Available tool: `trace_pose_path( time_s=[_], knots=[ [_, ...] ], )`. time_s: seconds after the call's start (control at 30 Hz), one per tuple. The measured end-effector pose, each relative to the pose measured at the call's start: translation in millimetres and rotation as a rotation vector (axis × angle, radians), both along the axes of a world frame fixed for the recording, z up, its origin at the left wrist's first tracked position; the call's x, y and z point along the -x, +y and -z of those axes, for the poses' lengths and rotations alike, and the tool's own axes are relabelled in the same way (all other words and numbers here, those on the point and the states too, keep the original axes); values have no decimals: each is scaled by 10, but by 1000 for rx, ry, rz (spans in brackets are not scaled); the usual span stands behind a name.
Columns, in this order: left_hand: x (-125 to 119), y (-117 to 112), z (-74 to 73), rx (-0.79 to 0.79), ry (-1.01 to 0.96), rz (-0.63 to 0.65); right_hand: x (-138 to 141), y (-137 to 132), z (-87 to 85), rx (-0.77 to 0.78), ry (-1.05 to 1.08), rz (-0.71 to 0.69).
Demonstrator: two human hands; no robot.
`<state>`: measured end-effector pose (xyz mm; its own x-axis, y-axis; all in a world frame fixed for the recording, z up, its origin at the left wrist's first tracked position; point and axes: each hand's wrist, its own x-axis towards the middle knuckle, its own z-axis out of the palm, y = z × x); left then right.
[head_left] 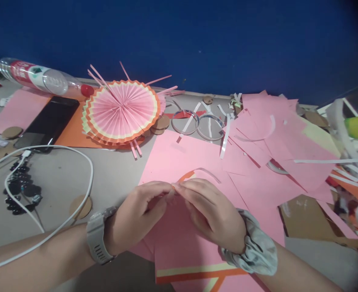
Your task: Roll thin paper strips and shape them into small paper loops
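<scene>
My left hand (142, 213) and my right hand (213, 211) meet fingertip to fingertip over pink paper sheets (179, 158). Both are closed in a pinch on a small piece of paper, and a speck of orange shows between the fingertips. Behind my right fingers curves an orange-edged paper strip (187, 176), partly hidden by the hand. Closer to me lies pink paper with cream and orange bands (197, 272). A pleated paper rosette (122, 111) in pink, cream and orange rests beyond my left hand, with thin pink strips sticking out.
Left of the rosette lie a phone (49, 121), a plastic bottle (51, 79), a white cable (90, 170) and black beads (20, 188). Tape rolls (211, 127), cardboard discs (81, 206), pink sheets (270, 142) and paper scraps surround the hands. A blue partition (197, 44) stands behind.
</scene>
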<state>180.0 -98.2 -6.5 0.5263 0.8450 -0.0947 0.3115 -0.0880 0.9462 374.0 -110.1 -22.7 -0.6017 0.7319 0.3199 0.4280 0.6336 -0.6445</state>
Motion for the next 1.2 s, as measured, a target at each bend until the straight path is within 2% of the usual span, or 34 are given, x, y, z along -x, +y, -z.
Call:
trace_pose_path(
  time_s=[1.2],
  knots=[
    [-14, -3, -7, -11, 42, -2, 19, 0, -28, -18, -49, 36]
  ],
)
